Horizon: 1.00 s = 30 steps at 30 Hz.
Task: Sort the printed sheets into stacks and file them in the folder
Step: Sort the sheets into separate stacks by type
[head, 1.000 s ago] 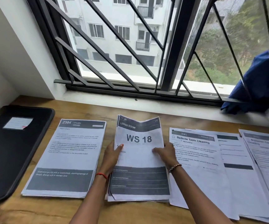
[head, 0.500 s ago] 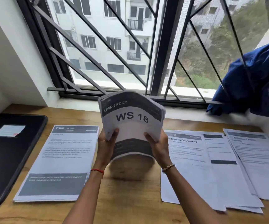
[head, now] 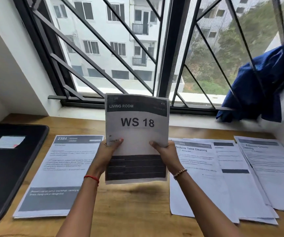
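I hold a stack of printed sheets headed "LIVING ROOM WS 18" [head: 137, 124] upright above the wooden desk [head: 134, 207]. My left hand [head: 108, 151] grips its left edge and my right hand [head: 163, 151] grips its right edge, thumbs on the front. A "Kitchen" stack [head: 61, 175] lies flat on the desk at the left. A "Bedside Table Cleaning" pile [head: 199, 177] and further overlapping sheets [head: 271, 173] lie at the right. The black folder [head: 9, 165] lies closed at the far left.
A barred window [head: 120, 48] with its sill runs along the back of the desk. A blue cloth [head: 260, 86] hangs on the bars at the right. White walls close in on both sides.
Both hands have lifted the "WS 18" stack off the desk and stood it upright in front of me; the spot between the other piles is now bare wood.
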### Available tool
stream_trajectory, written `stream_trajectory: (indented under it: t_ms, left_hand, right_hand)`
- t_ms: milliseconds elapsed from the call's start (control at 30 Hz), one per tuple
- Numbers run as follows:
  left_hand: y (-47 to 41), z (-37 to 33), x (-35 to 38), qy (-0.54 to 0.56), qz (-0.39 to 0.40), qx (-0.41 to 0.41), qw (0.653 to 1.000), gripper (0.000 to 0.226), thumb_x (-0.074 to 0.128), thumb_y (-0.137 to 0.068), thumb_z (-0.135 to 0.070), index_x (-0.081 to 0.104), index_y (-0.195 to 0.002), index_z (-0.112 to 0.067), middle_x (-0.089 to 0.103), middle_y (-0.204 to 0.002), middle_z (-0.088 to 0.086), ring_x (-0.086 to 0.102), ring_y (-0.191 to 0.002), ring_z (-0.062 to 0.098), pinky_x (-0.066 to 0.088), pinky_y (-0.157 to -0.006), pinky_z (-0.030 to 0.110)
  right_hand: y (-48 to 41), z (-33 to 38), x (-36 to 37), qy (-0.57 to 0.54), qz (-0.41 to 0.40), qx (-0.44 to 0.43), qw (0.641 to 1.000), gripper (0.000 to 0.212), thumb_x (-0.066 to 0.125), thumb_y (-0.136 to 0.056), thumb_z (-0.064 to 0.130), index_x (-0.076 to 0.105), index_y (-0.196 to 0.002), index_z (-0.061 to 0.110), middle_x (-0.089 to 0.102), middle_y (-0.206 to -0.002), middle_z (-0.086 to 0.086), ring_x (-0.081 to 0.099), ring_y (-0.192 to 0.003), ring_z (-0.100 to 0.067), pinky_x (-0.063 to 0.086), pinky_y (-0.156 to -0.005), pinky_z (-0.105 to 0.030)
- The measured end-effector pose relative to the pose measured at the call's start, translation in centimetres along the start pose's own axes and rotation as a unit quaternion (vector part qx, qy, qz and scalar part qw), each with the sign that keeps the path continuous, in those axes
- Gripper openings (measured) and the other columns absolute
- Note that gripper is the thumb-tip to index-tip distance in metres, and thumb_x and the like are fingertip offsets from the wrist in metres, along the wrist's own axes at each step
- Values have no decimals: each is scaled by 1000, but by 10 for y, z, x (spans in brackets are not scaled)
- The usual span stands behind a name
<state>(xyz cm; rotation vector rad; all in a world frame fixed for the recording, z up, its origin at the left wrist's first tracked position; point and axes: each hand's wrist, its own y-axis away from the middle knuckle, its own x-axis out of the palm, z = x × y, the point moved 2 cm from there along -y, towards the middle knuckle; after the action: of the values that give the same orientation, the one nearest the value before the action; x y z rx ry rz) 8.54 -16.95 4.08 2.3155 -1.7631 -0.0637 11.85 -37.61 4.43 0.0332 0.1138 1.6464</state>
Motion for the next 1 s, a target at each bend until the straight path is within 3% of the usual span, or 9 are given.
stream_trajectory:
  t_ms: [133,200,333,467,533,667,767,933,1000]
  left_hand:
    - [-7,20,-15,-37,0,-163,986,31,66,-83,-9,59,-111,2,65,-107,13,63,-89,27,52,-83,33]
    - [-3,39,-16,-76,-18,-180,981,33,67,-81,-3,57,-111,1,61,-104,10,60,-78,22,52,-68,21]
    - [0,68,-18,-288,-124,-101,944,62,65,-65,-11,50,-125,-15,66,-99,15,62,-87,33,48,-71,31]
    - [10,58,5,-482,-187,-123,847,52,59,-79,-10,37,-125,-3,40,-125,20,37,-115,41,42,-83,41]
    - [12,53,20,-520,-196,-71,828,54,60,-77,-9,35,-123,2,35,-127,19,31,-117,37,38,-92,42]
    - [11,48,70,-408,-71,82,907,36,61,-80,-2,55,-115,1,51,-119,16,45,-114,32,37,-99,34]
    - [16,43,119,-321,44,63,944,27,58,-83,-2,61,-110,1,63,-112,14,59,-101,23,43,-87,27]
    - [25,58,182,-344,143,-9,928,24,52,-78,-16,64,-99,-14,59,-92,-2,59,-94,17,38,-69,20]
    - [21,76,195,-384,141,-20,912,26,43,-63,-25,60,-80,-14,61,-83,1,62,-88,25,42,-68,36]
  right_hand:
    - [-2,-24,2,-25,64,162,984,30,71,-76,0,62,-104,-1,66,-99,-11,63,-77,-15,52,-61,-16]
    - [0,-49,6,1,43,196,980,31,69,-75,-5,62,-105,-5,65,-99,-8,63,-77,-18,52,-59,-13]
    - [4,-79,15,258,-17,129,957,41,69,-75,17,58,-110,0,63,-111,-12,60,-104,-31,51,-87,-35]
    - [10,-70,21,454,-31,79,887,42,52,-89,31,46,-117,1,44,-126,-14,45,-117,-31,42,-89,-34]
    - [6,-64,14,480,-61,62,873,37,49,-90,30,50,-115,2,41,-126,-14,40,-120,-30,42,-90,-34]
    - [-4,-53,-34,469,-172,73,863,32,53,-85,22,53,-108,1,46,-117,-17,42,-113,-34,41,-88,-37]
    - [-4,-51,-88,468,-243,133,839,41,58,-82,23,47,-112,-1,45,-120,-21,41,-113,-37,38,-91,-41]
    - [10,-62,-161,452,-253,254,817,73,66,-80,34,28,-132,-1,34,-135,-25,30,-126,-40,28,-102,-44]
    - [13,-72,-176,444,-222,269,825,81,69,-78,38,25,-134,0,32,-137,-24,29,-128,-39,28,-103,-44]
